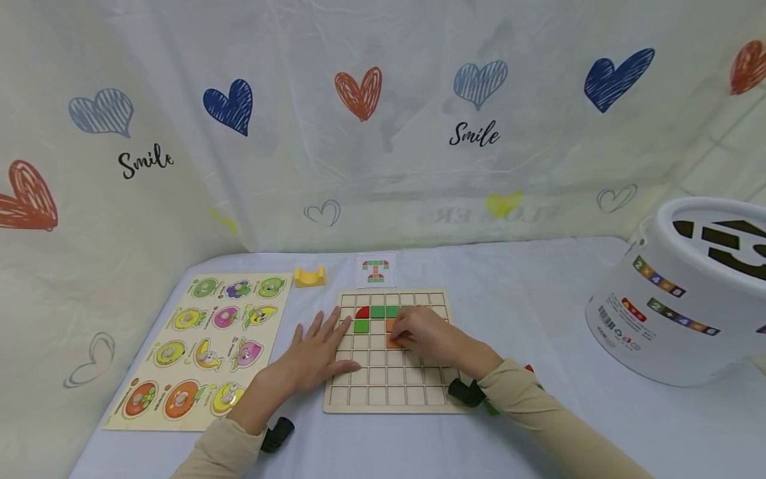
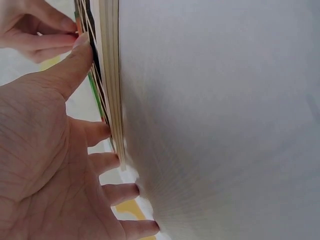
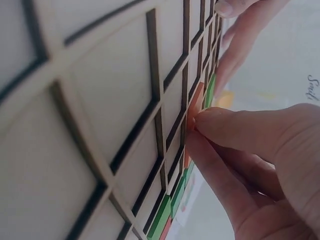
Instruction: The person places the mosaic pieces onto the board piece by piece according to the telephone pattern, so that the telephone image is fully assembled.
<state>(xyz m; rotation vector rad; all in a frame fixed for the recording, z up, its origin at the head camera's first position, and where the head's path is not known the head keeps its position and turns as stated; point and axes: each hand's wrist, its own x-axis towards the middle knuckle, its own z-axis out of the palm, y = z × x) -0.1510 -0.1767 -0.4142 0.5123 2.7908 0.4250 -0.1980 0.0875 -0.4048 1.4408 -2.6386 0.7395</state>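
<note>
A light wooden grid board lies flat on the table. My left hand rests on its left edge, fingers spread and thumb over the lower left squares. In the left wrist view the thumb lies along the board's side. My right hand pinches an orange tile between thumb and forefinger, down at a square near the board's middle. Another orange tile sits just above it. Along an upper row run a red rounded tile and green tiles; one green tile sits below the red one.
A pattern card lies behind the board, with a yellow stand left of it. The fruit puzzle board occupies the left side. A white bucket stands at right. Red and green pieces show beside the right sleeve.
</note>
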